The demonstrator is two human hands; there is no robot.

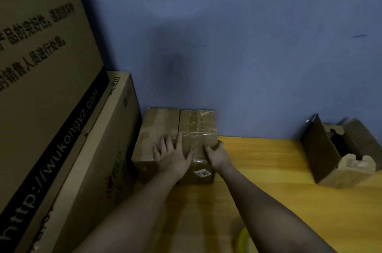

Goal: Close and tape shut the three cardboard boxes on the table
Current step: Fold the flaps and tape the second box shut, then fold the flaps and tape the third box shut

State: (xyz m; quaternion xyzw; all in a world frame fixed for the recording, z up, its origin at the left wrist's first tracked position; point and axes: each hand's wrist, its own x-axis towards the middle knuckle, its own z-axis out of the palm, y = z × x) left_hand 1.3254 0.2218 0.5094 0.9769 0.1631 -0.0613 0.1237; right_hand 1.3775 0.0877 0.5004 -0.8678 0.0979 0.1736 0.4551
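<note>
Two closed cardboard boxes stand side by side against the blue wall: a left box point(160, 122) and a right box point(198, 126) with shiny tape across its top and a white label on its front. My left hand point(173, 154) lies flat with spread fingers across the near tops of both. My right hand point(217, 152) grips the right box's near right corner with curled fingers. A third box point(330, 170) sits open at the far right, flaps up. A yellow tape roll point(245, 240) shows at the bottom edge.
Large printed cartons point(62, 128) lean along the left side, close to the two boxes. The yellow wooden table point(279, 190) stretches between the boxes and the open one. The blue wall point(248, 46) closes off the back.
</note>
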